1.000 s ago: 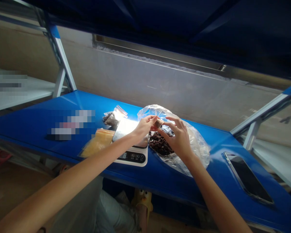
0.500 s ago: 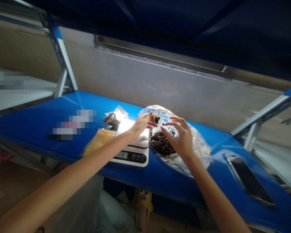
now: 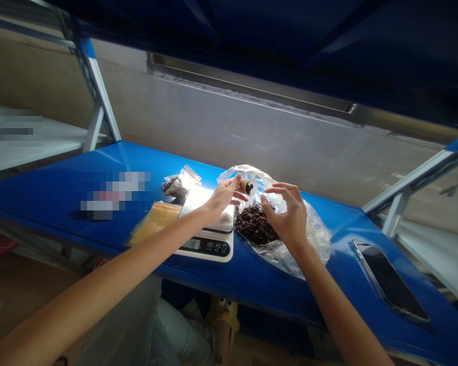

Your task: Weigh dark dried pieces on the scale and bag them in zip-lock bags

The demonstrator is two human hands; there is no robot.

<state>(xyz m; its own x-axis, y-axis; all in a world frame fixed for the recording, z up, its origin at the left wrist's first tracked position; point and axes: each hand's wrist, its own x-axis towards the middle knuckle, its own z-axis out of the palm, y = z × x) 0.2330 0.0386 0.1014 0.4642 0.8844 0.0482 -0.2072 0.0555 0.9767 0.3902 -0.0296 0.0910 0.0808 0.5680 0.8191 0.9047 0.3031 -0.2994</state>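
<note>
My left hand [image 3: 226, 195] is closed on a small tan pouch [image 3: 246, 186], which lies tilted with its mouth toward the right. Dark pieces show inside that mouth. Just right of it, my right hand [image 3: 288, 211] hangs with thumb and fingers curved apart, and I see nothing between them. Below both hands, a clear plastic bag [image 3: 315, 239] lies spread wide around a heap of dark brown, bean-like pieces [image 3: 255, 223]. Under my left wrist stands a white kitchen scale [image 3: 229, 252]; its display seems to read 181.
Left of the scale lies a stack of yellowish zip bags [image 3: 152, 223]. Behind it are small clear zip bags [image 3: 179, 185] holding dark pieces. A phone [image 3: 393, 282] rests on the blue table [image 3: 61, 188] at the right. A dark blue shelf [image 3: 252, 40] hangs overhead.
My right hand has drawn slightly to the right, away from the pouch, and its fingers have spread. Dark bits near its fingertips no longer show. My left hand stays almost still.
</note>
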